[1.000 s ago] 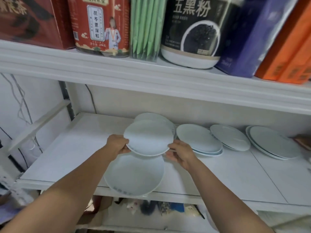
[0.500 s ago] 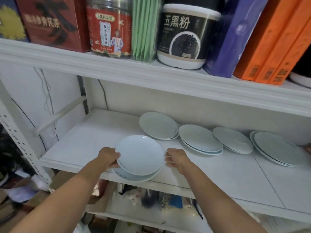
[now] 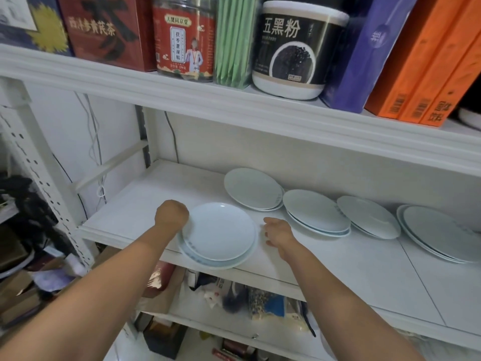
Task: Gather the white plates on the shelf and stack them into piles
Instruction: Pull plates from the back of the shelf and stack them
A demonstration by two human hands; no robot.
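A small pile of white plates (image 3: pixel 220 234) rests at the front edge of the white shelf (image 3: pixel 351 272), partly overhanging it. My left hand (image 3: pixel 171 213) touches the pile's left rim with curled fingers. My right hand (image 3: pixel 277 230) hovers just right of the pile, fingers apart, holding nothing. Behind, a row of white plates runs along the back: a pile (image 3: pixel 253 188), a second pile (image 3: pixel 316 213), a plate (image 3: pixel 368 217) and a pile at the far right (image 3: pixel 440 234).
The upper shelf (image 3: pixel 234 100) hangs low above, loaded with a red tin (image 3: pixel 183 37), a black tub (image 3: pixel 296 48), green packets and orange boxes (image 3: pixel 426 61). A perforated post (image 3: pixel 44 183) stands at the left. Clutter fills the lower shelf.
The plate I held in both hands has come down onto the plate at the front edge. My right hand has let go and drawn slightly right; my left hand stays at the rim.
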